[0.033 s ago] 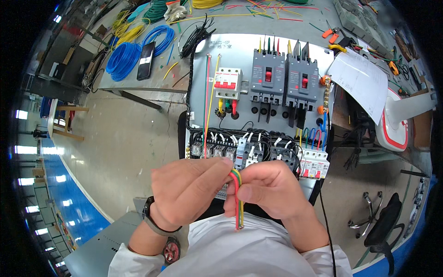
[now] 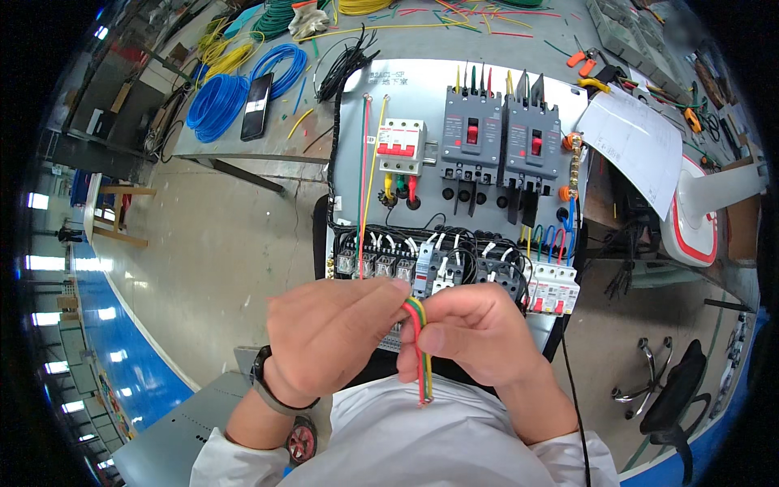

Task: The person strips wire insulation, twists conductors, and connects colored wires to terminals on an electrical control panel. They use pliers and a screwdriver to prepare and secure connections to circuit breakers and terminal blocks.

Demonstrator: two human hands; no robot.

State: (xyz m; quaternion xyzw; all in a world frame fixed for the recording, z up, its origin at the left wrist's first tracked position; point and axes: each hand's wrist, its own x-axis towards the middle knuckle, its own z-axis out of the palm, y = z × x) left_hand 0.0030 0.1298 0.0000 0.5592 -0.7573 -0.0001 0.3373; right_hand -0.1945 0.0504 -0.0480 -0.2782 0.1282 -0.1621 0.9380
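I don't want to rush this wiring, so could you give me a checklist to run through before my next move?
1. Left hand holding the red, green and yellow wires: ok, its fingers close on them at the bend.
2. Right hand on the wires: ok, thumb and fingers sit at them below the bend.
3. Lower wire ends unattached: ok, they hang free in front of the white shirt.
4. Wire ends stripped evenly: cannot tell, too small.
5. Lower row of devices fully visible: not ok, the hands cover part.
6. Phone off the panel: ok, it lies on the bench.
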